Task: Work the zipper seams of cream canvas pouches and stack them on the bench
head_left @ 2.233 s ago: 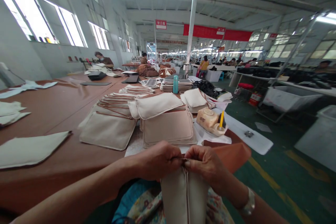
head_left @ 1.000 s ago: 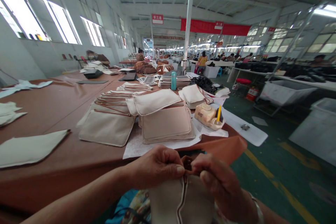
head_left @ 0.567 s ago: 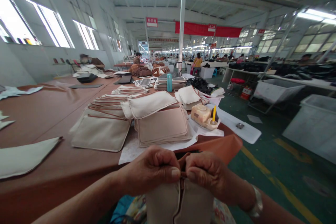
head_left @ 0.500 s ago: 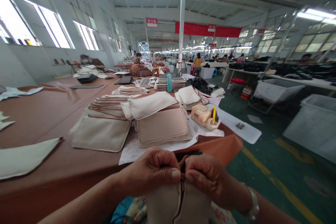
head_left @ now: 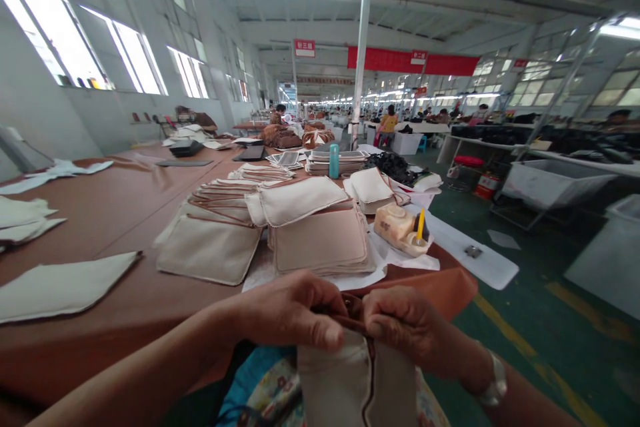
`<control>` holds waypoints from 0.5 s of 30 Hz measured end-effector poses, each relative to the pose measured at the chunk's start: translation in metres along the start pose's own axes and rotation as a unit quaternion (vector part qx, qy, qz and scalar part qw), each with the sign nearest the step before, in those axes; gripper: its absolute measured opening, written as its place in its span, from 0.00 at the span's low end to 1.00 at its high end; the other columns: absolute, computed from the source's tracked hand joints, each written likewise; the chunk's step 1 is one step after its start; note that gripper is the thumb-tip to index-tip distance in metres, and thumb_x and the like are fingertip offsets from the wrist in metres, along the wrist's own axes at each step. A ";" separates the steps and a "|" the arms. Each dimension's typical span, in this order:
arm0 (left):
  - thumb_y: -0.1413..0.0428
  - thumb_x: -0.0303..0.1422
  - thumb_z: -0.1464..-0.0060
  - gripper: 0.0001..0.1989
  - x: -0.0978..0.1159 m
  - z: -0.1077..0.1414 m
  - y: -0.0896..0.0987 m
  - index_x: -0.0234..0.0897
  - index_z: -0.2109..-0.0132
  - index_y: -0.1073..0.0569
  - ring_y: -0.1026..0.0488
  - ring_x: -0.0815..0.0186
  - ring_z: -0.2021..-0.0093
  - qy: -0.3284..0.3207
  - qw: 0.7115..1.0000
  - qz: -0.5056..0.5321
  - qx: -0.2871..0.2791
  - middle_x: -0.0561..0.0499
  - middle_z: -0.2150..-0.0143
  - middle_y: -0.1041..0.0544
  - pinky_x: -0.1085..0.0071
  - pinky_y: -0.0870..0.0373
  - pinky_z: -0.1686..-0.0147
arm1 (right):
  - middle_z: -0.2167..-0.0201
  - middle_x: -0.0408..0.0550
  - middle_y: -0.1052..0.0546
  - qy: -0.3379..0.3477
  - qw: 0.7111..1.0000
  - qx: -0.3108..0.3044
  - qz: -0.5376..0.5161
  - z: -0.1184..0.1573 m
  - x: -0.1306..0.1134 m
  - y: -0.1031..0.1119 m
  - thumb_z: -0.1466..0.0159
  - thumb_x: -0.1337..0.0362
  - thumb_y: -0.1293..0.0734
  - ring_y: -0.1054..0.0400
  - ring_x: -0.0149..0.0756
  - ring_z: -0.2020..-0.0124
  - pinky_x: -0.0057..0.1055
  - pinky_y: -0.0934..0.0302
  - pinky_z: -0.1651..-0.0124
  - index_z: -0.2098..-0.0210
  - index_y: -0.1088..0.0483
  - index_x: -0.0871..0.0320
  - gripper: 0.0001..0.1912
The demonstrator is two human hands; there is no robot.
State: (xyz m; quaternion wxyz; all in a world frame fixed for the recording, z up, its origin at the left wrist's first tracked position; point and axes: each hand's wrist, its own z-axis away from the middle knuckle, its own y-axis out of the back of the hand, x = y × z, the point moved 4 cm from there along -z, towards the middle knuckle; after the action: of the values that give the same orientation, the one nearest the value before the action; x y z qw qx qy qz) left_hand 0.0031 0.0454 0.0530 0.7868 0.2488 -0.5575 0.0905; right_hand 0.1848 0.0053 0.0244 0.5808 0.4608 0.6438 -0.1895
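A beige leather pouch (head_left: 333, 380) with a dark brown zip or seam line down its front hangs between my hands above my lap. My left hand (head_left: 300, 313) has its fingers curled behind the pouch's brown top edge, thumb lying along the front. Pinching the same edge just right of the brown line is my right hand (head_left: 407, 320), a bracelet (head_left: 494, 380) on its wrist. Between the hands a strip of brown trim (head_left: 353, 310) shows. Fingertips behind the edge are hidden.
On the brown-covered table (head_left: 165, 307) lie stacked beige panels (head_left: 320, 240) and brown-edged pouches (head_left: 210, 247). A glue container (head_left: 395, 223) with a yellow-handled tool (head_left: 421, 223) stands at the right, a teal bottle (head_left: 334, 161) farther back. White bins (head_left: 555, 177) stand on the floor.
The view has swung left, so the scene sits farther right. My left thumb has come away from the middle seam, and the hands are farther apart along the top edge.
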 end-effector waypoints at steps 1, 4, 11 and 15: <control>0.45 0.64 0.52 0.35 0.000 0.001 0.003 0.32 0.61 0.22 0.39 0.67 0.70 -0.011 1.000 0.000 0.008 0.52 0.70 0.30 0.75 0.43 0.73 | 0.75 0.41 0.38 0.002 1.000 0.000 -0.001 0.000 0.001 0.001 0.30 0.52 0.38 0.45 0.30 0.72 0.27 0.50 0.69 0.72 0.35 0.60 0.19; 0.55 0.63 0.42 0.36 -0.005 -0.001 0.005 0.32 0.68 0.24 0.44 0.69 0.74 -0.016 1.000 0.004 0.015 0.53 0.74 0.35 0.73 0.46 0.75 | 0.75 0.41 0.37 0.007 1.000 0.004 -0.002 -0.001 0.001 0.002 0.31 0.53 0.37 0.45 0.30 0.72 0.27 0.50 0.69 0.72 0.34 0.60 0.19; 0.44 0.58 0.46 0.30 -0.013 -0.006 -0.019 0.38 0.76 0.45 0.57 0.74 0.78 -0.028 0.997 0.073 0.005 0.60 0.78 0.51 0.72 0.61 0.80 | 0.77 0.40 0.38 0.002 1.000 0.004 -0.031 -0.011 0.025 -0.003 0.33 0.48 0.37 0.46 0.29 0.75 0.26 0.50 0.72 0.75 0.35 0.60 0.24; 0.50 0.56 0.41 0.27 -0.015 -0.003 -0.010 0.38 0.74 0.44 0.54 0.73 0.76 -0.045 0.988 0.004 0.148 0.59 0.77 0.50 0.74 0.57 0.80 | 0.67 0.47 0.29 -0.002 0.998 0.058 0.036 -0.017 0.025 0.013 0.30 0.49 0.39 0.35 0.36 0.65 0.30 0.40 0.60 0.62 0.26 0.61 0.21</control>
State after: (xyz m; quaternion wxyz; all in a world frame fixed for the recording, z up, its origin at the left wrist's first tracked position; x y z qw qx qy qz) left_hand 0.0042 0.0404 0.0356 0.7149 0.3642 -0.5739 0.1641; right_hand 0.1885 0.0343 0.0100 0.5608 0.5162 0.6134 -0.2067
